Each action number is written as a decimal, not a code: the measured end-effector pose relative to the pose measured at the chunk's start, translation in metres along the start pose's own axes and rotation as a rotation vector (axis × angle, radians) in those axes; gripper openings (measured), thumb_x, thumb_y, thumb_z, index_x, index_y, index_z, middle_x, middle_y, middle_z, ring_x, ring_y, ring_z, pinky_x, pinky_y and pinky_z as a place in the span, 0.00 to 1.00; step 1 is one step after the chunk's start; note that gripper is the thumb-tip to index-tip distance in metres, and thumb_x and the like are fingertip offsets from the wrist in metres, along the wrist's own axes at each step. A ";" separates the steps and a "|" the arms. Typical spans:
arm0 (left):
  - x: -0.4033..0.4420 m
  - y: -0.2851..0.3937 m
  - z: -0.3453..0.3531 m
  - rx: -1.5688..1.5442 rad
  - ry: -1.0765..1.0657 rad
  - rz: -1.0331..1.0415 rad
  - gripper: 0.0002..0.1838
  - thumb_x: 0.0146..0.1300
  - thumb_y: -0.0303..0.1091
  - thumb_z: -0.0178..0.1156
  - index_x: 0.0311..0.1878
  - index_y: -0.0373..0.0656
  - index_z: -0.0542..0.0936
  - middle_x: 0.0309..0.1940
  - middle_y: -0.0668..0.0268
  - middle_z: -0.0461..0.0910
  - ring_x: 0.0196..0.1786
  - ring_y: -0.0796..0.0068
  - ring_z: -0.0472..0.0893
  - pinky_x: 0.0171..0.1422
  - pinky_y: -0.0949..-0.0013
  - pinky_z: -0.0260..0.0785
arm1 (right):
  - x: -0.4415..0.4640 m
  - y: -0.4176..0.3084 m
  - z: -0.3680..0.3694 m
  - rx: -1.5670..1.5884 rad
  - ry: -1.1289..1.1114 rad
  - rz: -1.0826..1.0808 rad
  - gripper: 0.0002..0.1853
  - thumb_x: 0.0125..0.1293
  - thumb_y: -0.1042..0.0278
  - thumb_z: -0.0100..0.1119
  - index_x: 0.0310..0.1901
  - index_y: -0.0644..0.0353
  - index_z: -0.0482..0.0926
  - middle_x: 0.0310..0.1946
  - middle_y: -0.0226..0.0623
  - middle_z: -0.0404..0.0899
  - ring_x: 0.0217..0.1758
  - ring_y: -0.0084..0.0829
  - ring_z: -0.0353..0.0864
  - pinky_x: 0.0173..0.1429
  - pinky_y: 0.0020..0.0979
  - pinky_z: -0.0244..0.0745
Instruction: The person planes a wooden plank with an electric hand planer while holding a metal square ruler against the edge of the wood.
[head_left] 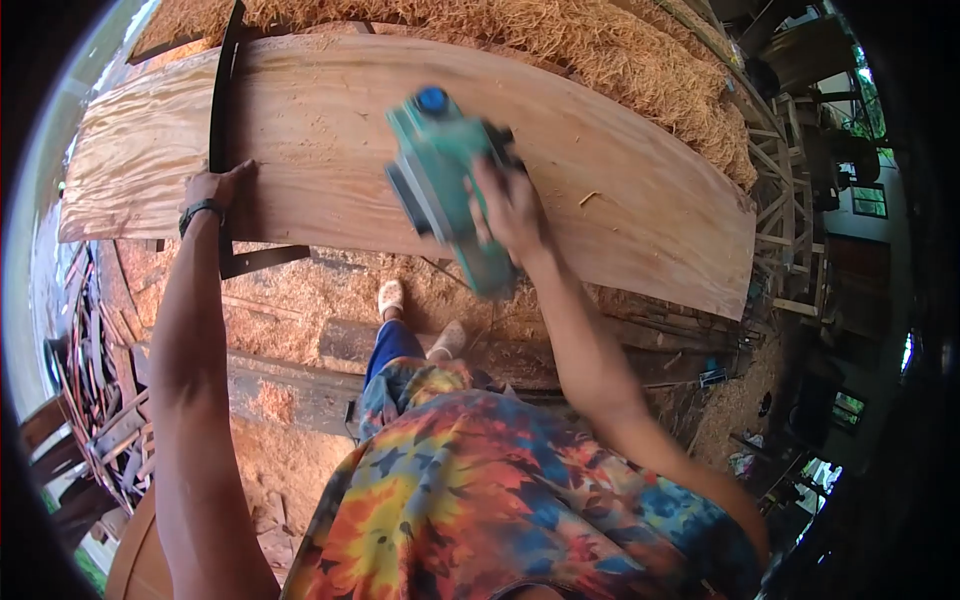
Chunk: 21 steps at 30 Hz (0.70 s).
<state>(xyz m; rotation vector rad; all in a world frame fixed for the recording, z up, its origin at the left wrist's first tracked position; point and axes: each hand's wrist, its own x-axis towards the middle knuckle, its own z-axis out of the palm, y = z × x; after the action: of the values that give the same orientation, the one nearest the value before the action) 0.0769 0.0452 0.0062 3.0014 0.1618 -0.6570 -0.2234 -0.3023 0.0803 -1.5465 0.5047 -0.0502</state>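
Observation:
A wide wooden plank (330,130) with pale, wavy grain lies across in front of me. My left hand (212,190) is closed around a black L-shaped carpenter's square (222,100) at the plank's near edge. The long leg of the square crosses the plank, and its short leg sticks out below the near edge. In my right hand (512,212) is a green electric planer (440,155) with a blue knob, tilted over the plank's middle and blurred by motion. Whether the planer touches the wood I cannot tell.
Heaps of curly wood shavings (620,50) lie beyond the plank, with more on the ground around my feet. Scrap wood (110,390) is piled at the left. A wooden lattice frame (790,190) stands at the right. Timber beams (270,385) lie near my feet.

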 end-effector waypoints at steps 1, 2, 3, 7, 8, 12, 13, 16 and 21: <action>-0.004 0.001 -0.002 0.009 0.011 0.002 0.59 0.48 0.83 0.58 0.66 0.34 0.76 0.72 0.43 0.66 0.77 0.49 0.63 0.78 0.49 0.58 | -0.035 0.007 -0.010 -0.015 0.024 0.033 0.26 0.78 0.43 0.48 0.36 0.61 0.75 0.15 0.26 0.67 0.13 0.19 0.64 0.19 0.25 0.61; -0.006 0.001 -0.002 0.019 0.021 0.003 0.59 0.48 0.83 0.57 0.66 0.34 0.76 0.72 0.43 0.67 0.77 0.49 0.63 0.77 0.49 0.58 | -0.067 0.019 -0.021 -0.013 0.036 0.018 0.25 0.79 0.44 0.48 0.39 0.63 0.75 0.15 0.26 0.68 0.14 0.18 0.64 0.19 0.25 0.61; -0.003 -0.001 -0.001 0.020 0.009 0.018 0.59 0.49 0.84 0.57 0.65 0.34 0.77 0.71 0.43 0.68 0.76 0.49 0.65 0.77 0.47 0.58 | -0.099 0.029 -0.031 -0.023 0.060 0.071 0.25 0.79 0.44 0.47 0.41 0.64 0.75 0.16 0.27 0.68 0.14 0.18 0.65 0.19 0.25 0.62; -0.006 -0.001 0.005 -0.037 0.229 0.053 0.55 0.47 0.80 0.64 0.51 0.25 0.82 0.55 0.35 0.79 0.64 0.44 0.78 0.67 0.53 0.70 | -0.191 0.066 -0.058 0.027 0.083 0.070 0.25 0.77 0.43 0.51 0.43 0.63 0.76 0.17 0.25 0.69 0.17 0.15 0.67 0.21 0.23 0.62; -0.001 -0.003 0.008 -0.031 0.214 0.045 0.55 0.47 0.80 0.64 0.51 0.25 0.83 0.55 0.35 0.79 0.64 0.44 0.78 0.67 0.53 0.70 | -0.202 0.068 -0.059 -0.001 0.094 0.065 0.28 0.76 0.40 0.51 0.43 0.66 0.75 0.17 0.27 0.70 0.17 0.16 0.67 0.21 0.23 0.63; 0.009 -0.004 0.004 0.043 0.006 0.005 0.59 0.48 0.83 0.58 0.64 0.31 0.77 0.70 0.41 0.68 0.72 0.47 0.70 0.75 0.51 0.63 | -0.191 0.058 -0.056 -0.004 0.116 0.066 0.33 0.75 0.36 0.50 0.44 0.68 0.75 0.16 0.29 0.70 0.17 0.18 0.68 0.22 0.24 0.63; 0.006 -0.002 0.000 0.034 0.018 -0.006 0.59 0.48 0.83 0.59 0.64 0.31 0.77 0.71 0.41 0.68 0.72 0.47 0.71 0.75 0.50 0.63 | -0.183 0.056 -0.055 -0.006 0.120 0.054 0.33 0.75 0.36 0.49 0.44 0.68 0.75 0.16 0.29 0.70 0.16 0.18 0.68 0.22 0.24 0.63; -0.007 0.003 -0.002 0.010 0.035 -0.041 0.59 0.47 0.82 0.60 0.64 0.31 0.77 0.71 0.42 0.67 0.72 0.47 0.71 0.74 0.50 0.63 | -0.146 0.046 -0.054 0.001 0.138 0.046 0.31 0.76 0.37 0.48 0.43 0.66 0.75 0.16 0.28 0.69 0.16 0.18 0.67 0.22 0.23 0.63; -0.017 0.009 -0.004 0.019 0.070 -0.046 0.59 0.47 0.82 0.60 0.65 0.33 0.77 0.72 0.43 0.67 0.71 0.46 0.71 0.74 0.51 0.63 | -0.042 0.017 -0.049 0.022 0.205 0.032 0.29 0.78 0.37 0.45 0.40 0.61 0.75 0.15 0.27 0.68 0.13 0.18 0.64 0.19 0.24 0.62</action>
<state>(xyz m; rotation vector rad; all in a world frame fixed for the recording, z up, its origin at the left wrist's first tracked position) 0.0642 0.0354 0.0176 3.0493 0.2298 -0.5612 -0.2826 -0.3330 0.0786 -1.5194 0.6881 -0.1907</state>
